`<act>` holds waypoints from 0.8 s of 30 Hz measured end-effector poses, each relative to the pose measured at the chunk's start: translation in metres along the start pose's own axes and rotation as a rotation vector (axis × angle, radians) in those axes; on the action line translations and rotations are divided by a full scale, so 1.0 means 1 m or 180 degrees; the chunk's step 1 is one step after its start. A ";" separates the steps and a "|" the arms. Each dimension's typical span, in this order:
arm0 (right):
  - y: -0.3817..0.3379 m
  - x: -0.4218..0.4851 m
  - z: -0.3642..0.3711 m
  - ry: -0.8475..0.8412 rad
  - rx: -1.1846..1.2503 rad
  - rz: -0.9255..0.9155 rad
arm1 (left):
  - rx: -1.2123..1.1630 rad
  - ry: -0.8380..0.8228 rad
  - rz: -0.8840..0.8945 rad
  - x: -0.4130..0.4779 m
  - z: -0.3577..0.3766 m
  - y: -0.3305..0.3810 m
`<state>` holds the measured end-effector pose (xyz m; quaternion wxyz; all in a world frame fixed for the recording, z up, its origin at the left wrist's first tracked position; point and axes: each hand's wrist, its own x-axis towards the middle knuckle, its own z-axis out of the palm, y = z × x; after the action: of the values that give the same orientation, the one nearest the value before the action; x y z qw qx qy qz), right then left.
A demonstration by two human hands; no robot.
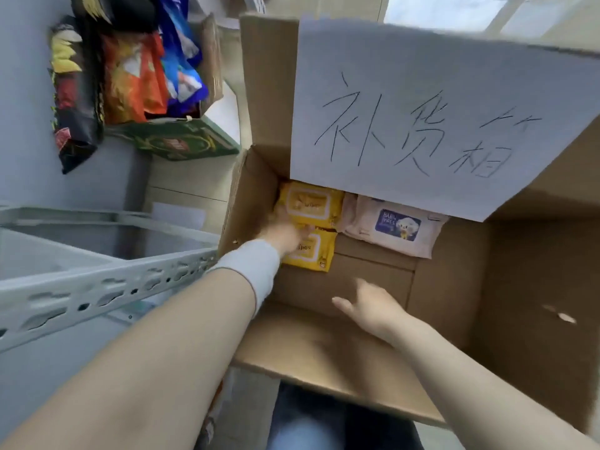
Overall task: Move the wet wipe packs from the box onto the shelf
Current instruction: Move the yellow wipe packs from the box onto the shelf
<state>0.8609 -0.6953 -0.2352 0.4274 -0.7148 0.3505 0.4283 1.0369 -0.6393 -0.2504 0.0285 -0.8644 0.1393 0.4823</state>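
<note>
My left hand (285, 233) lay on flat yellow plastic wipe packs (308, 206), grip unclear; long axes crosswise in brown cardboard box (454, 271). Right hand (373, 306) spread, empty.

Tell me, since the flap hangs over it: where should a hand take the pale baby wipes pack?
Probably by its near long edge, coming from the open near side of the box. The pale baby wipes pack lies flat, its far edge tucked under the papered flap; the right hand hovers open nearby.

Matt brown cardboard box (454, 287) held glossy plastic yellow packs (311, 206); beside the left hand (285, 235), a perforated grey metal shelf rail (97, 287).
</note>
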 end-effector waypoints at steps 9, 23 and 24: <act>-0.040 0.136 0.051 0.0663 0.2164 0.0601 | -0.1232 0.0915 -0.0440 0.107 0.049 0.003; -0.047 0.123 0.048 0.0407 0.2503 0.0547 | -0.1648 0.0645 -0.0247 0.103 0.023 -0.007; -0.047 0.118 0.048 0.0440 0.2502 0.0556 | -0.1658 0.0673 -0.0210 0.098 0.021 -0.009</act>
<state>0.9321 -0.6489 -0.3415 0.6055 -0.4917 0.5748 0.2474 1.0704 -0.6481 -0.3450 -0.1936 -0.8922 -0.0153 0.4078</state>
